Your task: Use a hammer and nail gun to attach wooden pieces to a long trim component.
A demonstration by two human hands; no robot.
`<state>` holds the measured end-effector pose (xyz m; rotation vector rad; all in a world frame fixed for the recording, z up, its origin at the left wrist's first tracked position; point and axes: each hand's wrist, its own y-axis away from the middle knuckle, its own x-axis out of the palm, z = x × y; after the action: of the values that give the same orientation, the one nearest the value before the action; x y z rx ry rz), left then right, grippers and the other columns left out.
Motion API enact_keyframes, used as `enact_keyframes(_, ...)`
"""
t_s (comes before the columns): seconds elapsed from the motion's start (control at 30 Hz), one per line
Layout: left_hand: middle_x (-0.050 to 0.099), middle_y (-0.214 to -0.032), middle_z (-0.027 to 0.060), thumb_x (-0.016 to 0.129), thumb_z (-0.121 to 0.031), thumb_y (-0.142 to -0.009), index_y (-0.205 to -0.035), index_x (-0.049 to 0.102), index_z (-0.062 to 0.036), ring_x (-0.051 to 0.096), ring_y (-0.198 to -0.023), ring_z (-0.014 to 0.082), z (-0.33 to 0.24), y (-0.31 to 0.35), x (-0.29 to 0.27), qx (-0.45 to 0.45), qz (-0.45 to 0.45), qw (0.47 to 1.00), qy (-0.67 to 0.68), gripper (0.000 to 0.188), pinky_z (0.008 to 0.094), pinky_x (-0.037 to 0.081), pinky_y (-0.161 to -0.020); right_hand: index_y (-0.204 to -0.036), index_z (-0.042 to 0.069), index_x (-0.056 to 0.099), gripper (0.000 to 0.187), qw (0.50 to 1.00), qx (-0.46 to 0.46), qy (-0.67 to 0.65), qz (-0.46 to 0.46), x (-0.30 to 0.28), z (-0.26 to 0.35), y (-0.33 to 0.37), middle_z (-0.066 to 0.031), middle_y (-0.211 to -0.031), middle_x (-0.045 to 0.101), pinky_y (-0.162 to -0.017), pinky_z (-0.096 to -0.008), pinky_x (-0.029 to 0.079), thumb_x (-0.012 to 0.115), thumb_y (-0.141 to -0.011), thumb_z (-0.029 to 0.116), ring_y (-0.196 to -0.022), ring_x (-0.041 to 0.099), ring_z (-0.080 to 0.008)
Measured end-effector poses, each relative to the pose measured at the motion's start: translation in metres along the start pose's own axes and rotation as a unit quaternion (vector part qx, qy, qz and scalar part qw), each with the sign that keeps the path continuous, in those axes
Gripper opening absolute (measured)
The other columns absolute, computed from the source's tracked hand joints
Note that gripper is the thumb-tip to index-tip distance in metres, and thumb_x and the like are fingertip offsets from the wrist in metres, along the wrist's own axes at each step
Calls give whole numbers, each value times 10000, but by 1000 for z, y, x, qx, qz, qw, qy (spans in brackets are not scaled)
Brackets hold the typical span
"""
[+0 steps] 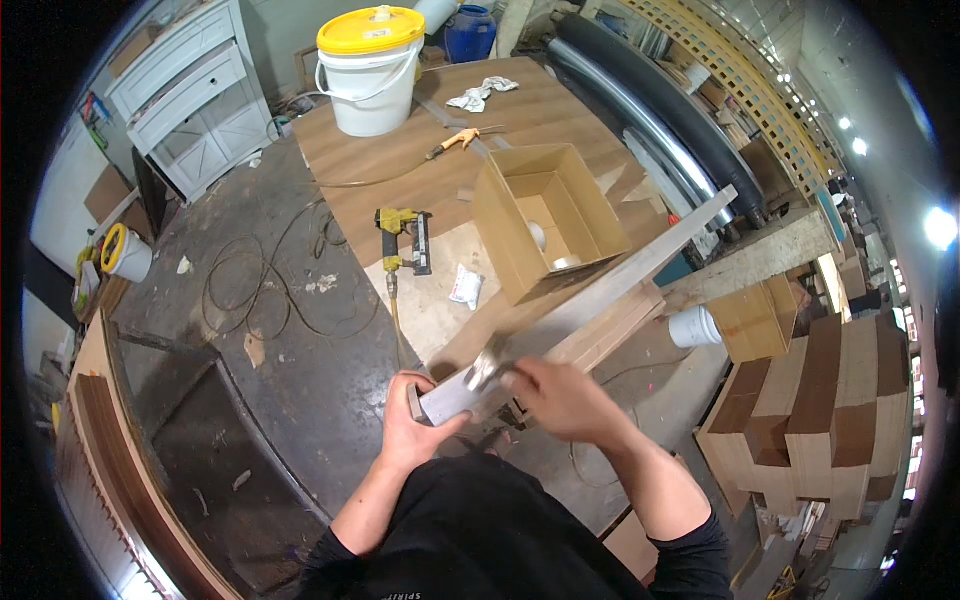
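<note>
My left hand (412,420) grips the near end of a long grey board (600,290) that slants up to the right over the wooden worktable (440,170). My right hand (560,395) is closed around a small blurred metallic tool (488,368) pressed against the top face of the board near its end. Under the board lies a stack of light wood strips (610,335).
On the worktable stand an open cardboard box (545,215), a yellow nail gun (405,238) with its hose, a white bucket with a yellow lid (370,70), a rag (482,93) and a small white packet (466,285). Stacked wood blocks (820,410) are at the right, a white cabinet (195,90) at the far left.
</note>
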<state>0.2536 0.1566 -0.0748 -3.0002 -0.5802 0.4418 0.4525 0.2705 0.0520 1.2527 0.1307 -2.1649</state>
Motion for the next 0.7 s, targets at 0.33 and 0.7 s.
enact_keyframes(0.33, 578, -993, 117, 925, -171, -590, -981, 511, -68, 580, -936, 298, -2, 0, -1, 3, -5, 1000, -22, 579, 391, 472, -856, -1057, -32, 596, 300, 982, 96, -137, -82, -23, -2, -8, -232, -801, 598, -731, -416, 485, 541, -1023, 261, -784, 638, -283)
enact_keyframes(0.7, 577, -989, 121, 928, -175, -596, -990, 515, -64, 583, -936, 297, -4, 1, -1, 1, -7, 1000, -15, 581, 392, 474, -862, -1019, -7, 589, 289, 995, 21, -87, -45, -18, -2, -6, -191, -735, 597, -657, -391, 470, 526, -1027, 275, -679, 576, -327)
